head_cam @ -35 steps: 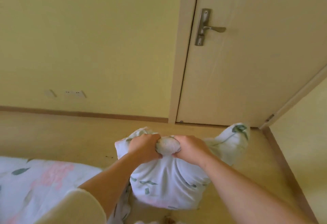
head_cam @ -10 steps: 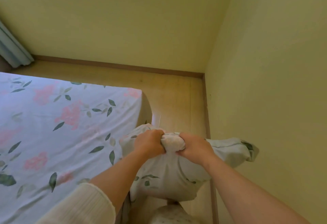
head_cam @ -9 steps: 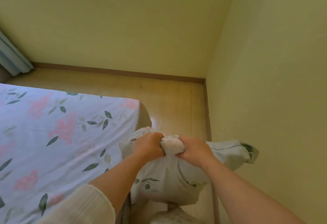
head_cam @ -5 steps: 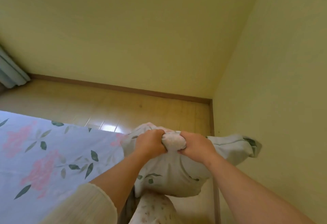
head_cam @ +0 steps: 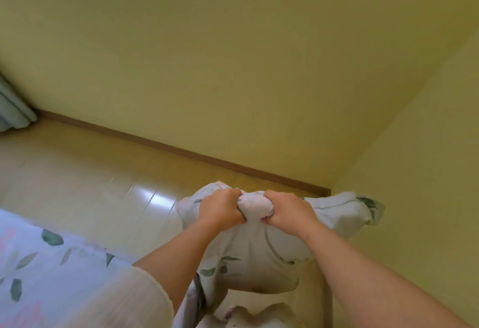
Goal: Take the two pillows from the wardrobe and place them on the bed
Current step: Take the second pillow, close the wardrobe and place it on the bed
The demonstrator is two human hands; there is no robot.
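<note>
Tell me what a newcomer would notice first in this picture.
Centre frame, the left grip and right grip clutch the bunched top of a leaf-print pillow, held above the wooden floor. The floral bed fills the lower left corner.

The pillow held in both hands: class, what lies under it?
Under the pillow shows wooden floor and pale patterned fabric, unidentifiable. The pillow covers the rest; the bed lies beside, not beneath.
</note>
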